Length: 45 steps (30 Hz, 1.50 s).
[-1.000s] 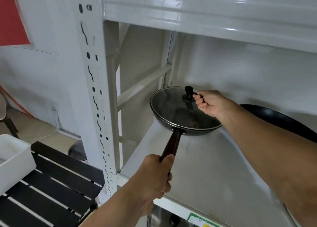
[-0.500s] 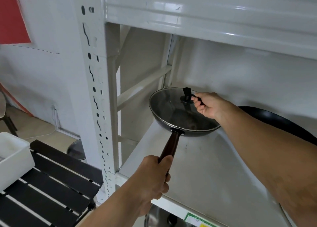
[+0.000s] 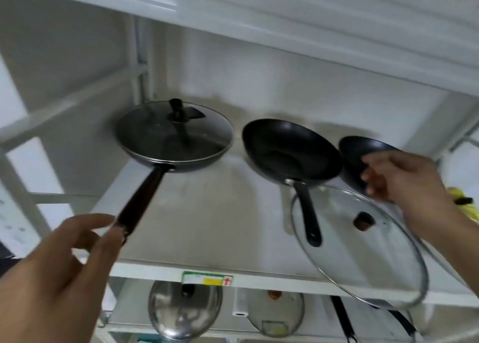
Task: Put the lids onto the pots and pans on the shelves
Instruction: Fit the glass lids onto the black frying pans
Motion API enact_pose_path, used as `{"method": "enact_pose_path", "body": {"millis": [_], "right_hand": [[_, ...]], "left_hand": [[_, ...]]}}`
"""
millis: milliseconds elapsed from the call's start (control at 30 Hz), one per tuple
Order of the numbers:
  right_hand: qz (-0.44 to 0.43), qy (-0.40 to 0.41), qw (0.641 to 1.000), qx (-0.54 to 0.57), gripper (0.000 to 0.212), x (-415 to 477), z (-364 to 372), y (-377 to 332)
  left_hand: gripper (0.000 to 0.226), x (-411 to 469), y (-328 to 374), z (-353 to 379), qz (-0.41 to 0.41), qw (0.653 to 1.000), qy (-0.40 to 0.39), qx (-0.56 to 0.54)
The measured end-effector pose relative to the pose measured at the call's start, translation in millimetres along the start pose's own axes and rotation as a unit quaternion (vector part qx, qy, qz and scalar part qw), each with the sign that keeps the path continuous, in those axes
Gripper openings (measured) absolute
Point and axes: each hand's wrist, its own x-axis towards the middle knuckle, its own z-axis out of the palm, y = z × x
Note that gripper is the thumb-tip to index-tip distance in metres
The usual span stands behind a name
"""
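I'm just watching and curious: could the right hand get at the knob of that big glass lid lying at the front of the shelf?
Probably yes. The right hand hovers open over the far rim of the glass lid, and nothing lies between it and the knob, which stands uncovered on top.

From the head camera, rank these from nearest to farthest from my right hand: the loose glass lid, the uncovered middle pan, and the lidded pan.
1. loose glass lid, at the right hand
2. uncovered middle pan, left of it
3. lidded pan, far left of the shelf
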Motion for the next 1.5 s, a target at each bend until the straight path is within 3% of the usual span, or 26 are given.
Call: {"method": "enact_pose_path", "body": {"millis": [67,133,167,267,333,433,600,767,833,1033,1133,1267,1500], "right_hand": [[0.024,0.015,0.996,-0.083,0.021,-2,-40,47],[0.093,-0.049,0.977,-0.183,0.006,1,-54,87],[0.118,-0.084,0.955,-0.259,0.028,4,-56,105],[0.030,-0.131,0.888,-0.440,0.069,18,-46,143],[-0.006,-0.151,0.881,-0.448,0.072,28,-38,152],[-0.032,-0.154,0.865,-0.477,0.052,48,-33,170],[-0.057,-0.175,0.889,-0.419,0.035,49,-40,179],[-0.083,-0.184,0.907,-0.369,0.025,-6,-77,175],[-0.068,-0.182,0.919,-0.343,0.016,-31,-97,171],[-0.019,-0.143,0.961,-0.236,0.018,-60,-136,128],[-0.049,-0.115,0.968,-0.216,0.012,-39,-131,84],[-0.123,-0.093,0.956,-0.249,0.028,17,-92,36],[-0.115,-0.131,0.932,-0.317,0.031,155,17,28]], "left_hand": [[0.046,-21,48,36,0.041,0.995,-0.069,-0.053],[0.015,-33,81,90,0.072,0.985,-0.130,-0.089],[0.014,-35,96,117,0.051,0.980,-0.169,-0.090],[0.029,-29,118,194,-0.095,0.946,-0.298,-0.087],[0.043,-25,123,232,-0.171,0.928,-0.316,-0.096],[0.047,-29,126,261,-0.205,0.910,-0.317,-0.172],[0.036,-38,134,277,-0.197,0.916,-0.293,-0.191],[0.036,-34,132,271,-0.192,0.913,-0.312,-0.179],[0.036,-31,130,269,-0.201,0.907,-0.320,-0.186],[0.040,-26,123,271,-0.208,0.893,-0.337,-0.212],[0.039,-30,125,270,-0.204,0.889,-0.337,-0.234],[0.038,-31,126,271,-0.195,0.889,-0.336,-0.243],[0.039,-33,124,280,-0.211,0.894,-0.306,-0.251]]}}
